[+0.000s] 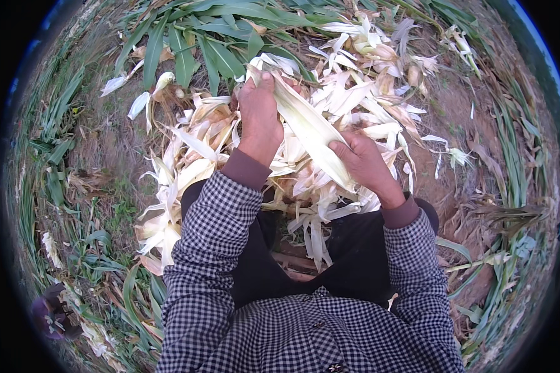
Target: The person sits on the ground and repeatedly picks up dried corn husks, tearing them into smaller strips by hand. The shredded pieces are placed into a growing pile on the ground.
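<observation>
Stretched between my hands is a long, pale corn husk (308, 126), slanting from upper left to lower right. My left hand (260, 116) grips its upper end, thumb on top; what lies under those fingers is hidden. Lower down, my right hand (366, 161) pinches the husk's edge between thumb and fingers. Beneath both hands spreads a heap of stripped, cream-coloured corn husks (205, 126), reaching from beside my left knee to the upper right. Whether an ear of corn sits inside the held husk cannot be seen.
Green corn stalks and leaves (214, 32) lie beyond the heap. Loose husks (165, 84) are scattered on bare soil (116, 140). More cut stalks (508, 154) run along the right, and another person (53, 312) is small at the lower left.
</observation>
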`<state>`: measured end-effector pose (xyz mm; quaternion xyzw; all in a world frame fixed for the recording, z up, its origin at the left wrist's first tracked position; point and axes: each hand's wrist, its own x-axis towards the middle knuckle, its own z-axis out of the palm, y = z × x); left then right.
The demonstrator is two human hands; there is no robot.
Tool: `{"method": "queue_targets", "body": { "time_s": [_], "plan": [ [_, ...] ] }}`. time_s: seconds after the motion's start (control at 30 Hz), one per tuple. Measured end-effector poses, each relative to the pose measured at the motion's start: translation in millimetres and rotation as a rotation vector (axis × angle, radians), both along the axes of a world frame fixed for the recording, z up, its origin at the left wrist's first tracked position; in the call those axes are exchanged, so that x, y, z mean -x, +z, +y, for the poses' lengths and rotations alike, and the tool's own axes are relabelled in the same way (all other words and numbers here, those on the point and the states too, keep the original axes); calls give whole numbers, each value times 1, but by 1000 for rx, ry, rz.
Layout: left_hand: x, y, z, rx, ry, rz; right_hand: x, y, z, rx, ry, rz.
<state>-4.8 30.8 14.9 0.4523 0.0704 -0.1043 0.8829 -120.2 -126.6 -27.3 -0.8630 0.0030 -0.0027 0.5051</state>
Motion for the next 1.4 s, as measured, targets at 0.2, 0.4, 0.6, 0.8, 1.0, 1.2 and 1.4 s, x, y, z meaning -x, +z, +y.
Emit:
{"method": "queue_targets", "body": {
  "time_s": [0.2,0.4,0.6,0.8,1.0,1.2,1.4],
  "plan": [
    [-22,-4,25,49,215,-17,4,-9,14,278,113,-212],
    [-40,17,57,122,340,-86,11,1,9,-80,134,92],
    [-36,23,57,198,182,-130,0,5,5,-597,-92,-40],
    [-25,22,43,323,-65,-239,3,20,37,-849,175,308],
    [-28,18,47,324,-118,-218,9,24,43,-565,156,422],
    [-35,30,55,222,62,-265,16,10,37,-204,155,-97],
    [-48,11,56,122,151,-162,48,31,-13,80,-69,-260]
  ]
}}
